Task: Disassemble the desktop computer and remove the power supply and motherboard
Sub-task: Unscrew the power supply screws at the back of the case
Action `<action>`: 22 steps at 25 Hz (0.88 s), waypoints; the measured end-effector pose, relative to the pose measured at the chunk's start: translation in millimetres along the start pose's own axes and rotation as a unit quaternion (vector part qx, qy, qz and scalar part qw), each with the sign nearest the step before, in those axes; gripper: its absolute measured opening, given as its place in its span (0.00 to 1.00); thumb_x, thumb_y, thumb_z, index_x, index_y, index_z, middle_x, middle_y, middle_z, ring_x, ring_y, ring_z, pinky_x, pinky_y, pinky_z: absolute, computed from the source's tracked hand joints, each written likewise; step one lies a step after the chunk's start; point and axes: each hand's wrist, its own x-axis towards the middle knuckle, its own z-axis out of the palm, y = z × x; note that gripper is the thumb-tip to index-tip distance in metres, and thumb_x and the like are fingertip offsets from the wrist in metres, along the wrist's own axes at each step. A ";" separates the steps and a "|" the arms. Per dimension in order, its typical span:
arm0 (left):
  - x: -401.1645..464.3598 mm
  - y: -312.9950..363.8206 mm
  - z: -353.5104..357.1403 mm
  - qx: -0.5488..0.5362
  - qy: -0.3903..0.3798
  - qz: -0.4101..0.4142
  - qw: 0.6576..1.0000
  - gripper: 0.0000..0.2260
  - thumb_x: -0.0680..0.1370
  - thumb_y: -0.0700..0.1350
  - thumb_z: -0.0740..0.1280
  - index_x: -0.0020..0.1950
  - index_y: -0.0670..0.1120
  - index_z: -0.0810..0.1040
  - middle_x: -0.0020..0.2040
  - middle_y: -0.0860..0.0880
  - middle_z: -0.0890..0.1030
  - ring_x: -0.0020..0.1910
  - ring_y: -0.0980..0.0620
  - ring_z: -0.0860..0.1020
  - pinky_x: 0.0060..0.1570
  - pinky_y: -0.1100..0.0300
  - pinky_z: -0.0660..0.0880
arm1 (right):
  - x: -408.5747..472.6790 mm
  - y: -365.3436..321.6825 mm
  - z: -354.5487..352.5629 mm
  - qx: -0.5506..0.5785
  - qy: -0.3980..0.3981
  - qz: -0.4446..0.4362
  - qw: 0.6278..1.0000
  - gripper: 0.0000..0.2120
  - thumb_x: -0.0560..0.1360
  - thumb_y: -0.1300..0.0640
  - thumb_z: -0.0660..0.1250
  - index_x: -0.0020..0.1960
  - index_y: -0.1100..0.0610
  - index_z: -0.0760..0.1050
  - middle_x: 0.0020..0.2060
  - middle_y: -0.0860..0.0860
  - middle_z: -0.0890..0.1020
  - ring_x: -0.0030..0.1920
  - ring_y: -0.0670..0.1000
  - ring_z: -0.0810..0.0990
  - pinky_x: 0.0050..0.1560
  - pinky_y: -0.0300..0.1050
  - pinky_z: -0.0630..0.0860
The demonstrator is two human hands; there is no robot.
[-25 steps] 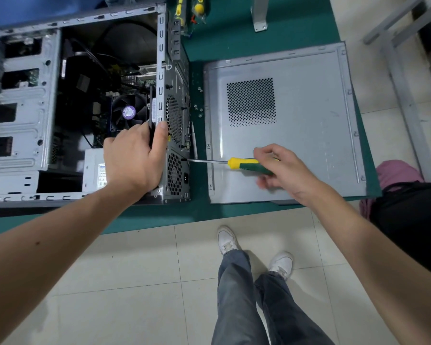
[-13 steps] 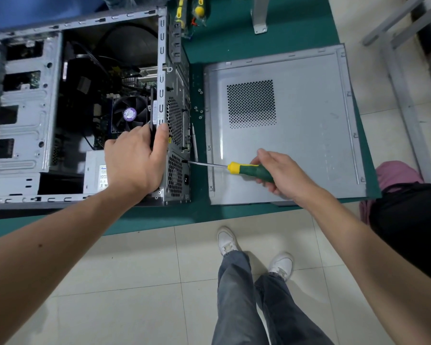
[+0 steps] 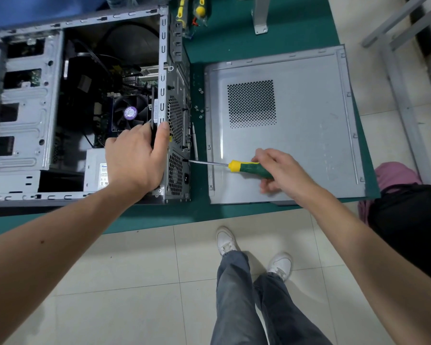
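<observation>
The power supply (image 3: 95, 171) sits in the lower middle-left of the frame, inside the open case (image 3: 80, 23) on the desk (image 3: 259, 48). It looks boxy, rigid and fairly heavy, best gripped by its flat sides. The left hand (image 3: 137, 158) clasps the case's rear edge; the right hand (image 3: 281, 170) holds the screwdriver (image 3: 249, 168), tip at a rear screw.

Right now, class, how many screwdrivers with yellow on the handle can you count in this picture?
3. One green-and-yellow screwdriver is in the right hand, tip at the case's rear panel. Two more lie at the mat's far edge, cut off by the frame. Others may be out of view.
</observation>
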 end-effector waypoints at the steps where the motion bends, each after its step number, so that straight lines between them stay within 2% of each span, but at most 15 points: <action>1: -0.1 0.0 -0.2 -0.001 0.000 0.000 1.000 0.24 0.82 0.60 0.43 0.32 0.49 0.62 0.31 0.51 0.68 0.35 0.45 0.69 0.44 0.51 0.60 | 1.6 0.3 -1.3 -0.049 0.002 0.010 0.999 0.12 0.80 0.45 0.61 0.47 0.51 0.78 0.40 0.55 0.79 0.30 0.49 0.76 0.34 0.46 0.77; 3: 0.1 -0.1 0.1 -0.003 0.001 -0.001 1.000 0.24 0.82 0.60 0.44 0.33 0.49 0.62 0.31 0.51 0.68 0.35 0.45 0.69 0.44 0.50 0.61 | 4.7 -0.8 -2.1 -0.047 0.024 -0.027 0.998 0.08 0.81 0.50 0.62 0.47 0.50 0.77 0.39 0.52 0.78 0.27 0.46 0.73 0.30 0.40 0.72; 4: 0.1 -0.2 0.4 -0.002 0.001 -0.001 1.000 0.24 0.82 0.60 0.43 0.33 0.48 0.62 0.31 0.51 0.69 0.35 0.45 0.69 0.44 0.50 0.61 | 5.0 -0.4 -3.3 -0.020 0.030 -0.046 0.998 0.04 0.80 0.54 0.64 0.48 0.49 0.77 0.40 0.50 0.78 0.28 0.46 0.73 0.32 0.39 0.73; 5: 0.1 -0.2 0.8 -0.001 0.002 -0.002 1.000 0.24 0.82 0.60 0.43 0.33 0.48 0.62 0.31 0.51 0.69 0.34 0.45 0.69 0.44 0.51 0.61 | 5.1 1.7 -4.5 0.011 0.028 -0.055 0.998 0.05 0.79 0.57 0.67 0.49 0.47 0.76 0.41 0.49 0.78 0.30 0.45 0.75 0.35 0.39 0.74; 7: 0.3 -0.3 0.8 -0.001 0.001 -0.002 1.000 0.24 0.82 0.60 0.44 0.33 0.48 0.62 0.31 0.51 0.69 0.34 0.45 0.69 0.44 0.51 0.60 | 3.8 5.9 -4.0 0.069 0.019 -0.070 0.995 0.14 0.75 0.65 0.70 0.50 0.46 0.76 0.43 0.49 0.79 0.38 0.46 0.78 0.40 0.38 0.75; 9: 0.5 -0.7 0.7 -0.001 0.002 -0.002 1.000 0.24 0.82 0.60 0.43 0.33 0.48 0.62 0.31 0.51 0.69 0.35 0.45 0.69 0.44 0.51 0.60 | 4.2 7.7 -3.3 0.110 0.015 -0.076 0.991 0.20 0.71 0.70 0.71 0.51 0.47 0.76 0.44 0.50 0.79 0.42 0.45 0.78 0.40 0.35 0.74; 11: 0.5 -1.1 0.5 0.000 0.001 -0.002 1.000 0.24 0.82 0.61 0.43 0.33 0.48 0.63 0.31 0.51 0.69 0.35 0.45 0.69 0.44 0.51 0.60 | 3.7 5.2 -2.7 0.119 0.015 -0.067 0.991 0.18 0.71 0.69 0.72 0.52 0.48 0.77 0.45 0.50 0.79 0.43 0.47 0.79 0.41 0.37 0.76; 13: 0.5 -1.1 0.8 0.000 0.000 -0.002 1.000 0.25 0.81 0.61 0.43 0.33 0.48 0.63 0.31 0.51 0.69 0.35 0.45 0.69 0.44 0.51 0.60 | 3.9 3.5 -1.4 0.049 0.017 -0.045 0.998 0.07 0.75 0.57 0.71 0.51 0.50 0.77 0.44 0.50 0.80 0.38 0.46 0.80 0.39 0.40 0.79; 14: 0.5 -0.9 0.8 0.000 0.000 -0.002 1.000 0.25 0.81 0.61 0.43 0.33 0.48 0.63 0.31 0.51 0.69 0.35 0.45 0.69 0.44 0.51 0.60 | 4.0 2.4 -1.5 -0.009 0.018 -0.031 0.999 0.05 0.77 0.51 0.68 0.51 0.51 0.77 0.42 0.50 0.79 0.33 0.45 0.79 0.34 0.40 0.78; 15: 0.4 -1.0 0.7 0.000 0.000 -0.003 1.000 0.25 0.81 0.61 0.43 0.33 0.48 0.63 0.31 0.50 0.69 0.35 0.45 0.69 0.44 0.51 0.61 | 4.6 3.3 -1.6 -0.057 0.021 -0.024 0.998 0.08 0.79 0.47 0.64 0.50 0.51 0.77 0.41 0.51 0.79 0.29 0.43 0.77 0.30 0.37 0.75; 17: 0.7 -1.1 0.3 -0.001 0.000 -0.003 1.000 0.25 0.81 0.61 0.43 0.33 0.48 0.63 0.31 0.50 0.69 0.35 0.45 0.69 0.44 0.50 0.61 | 6.1 6.2 0.3 -0.053 0.041 -0.039 0.997 0.06 0.80 0.50 0.63 0.50 0.50 0.76 0.42 0.51 0.78 0.27 0.42 0.74 0.29 0.35 0.71; 19: 0.6 -1.0 0.3 -0.001 0.000 -0.003 1.000 0.25 0.81 0.61 0.43 0.33 0.48 0.63 0.31 0.50 0.69 0.35 0.45 0.69 0.45 0.51 0.61 | 5.0 8.9 0.4 0.018 0.055 -0.055 0.997 0.02 0.79 0.55 0.67 0.50 0.48 0.76 0.45 0.50 0.78 0.32 0.45 0.76 0.36 0.38 0.74; 22: 0.3 -1.1 0.9 -0.002 -0.001 -0.003 1.000 0.25 0.81 0.61 0.43 0.33 0.47 0.64 0.31 0.50 0.69 0.35 0.46 0.69 0.45 0.51 0.60 | 4.6 11.7 0.9 0.107 0.055 -0.072 0.990 0.12 0.75 0.64 0.70 0.51 0.48 0.77 0.47 0.50 0.79 0.44 0.50 0.78 0.50 0.46 0.78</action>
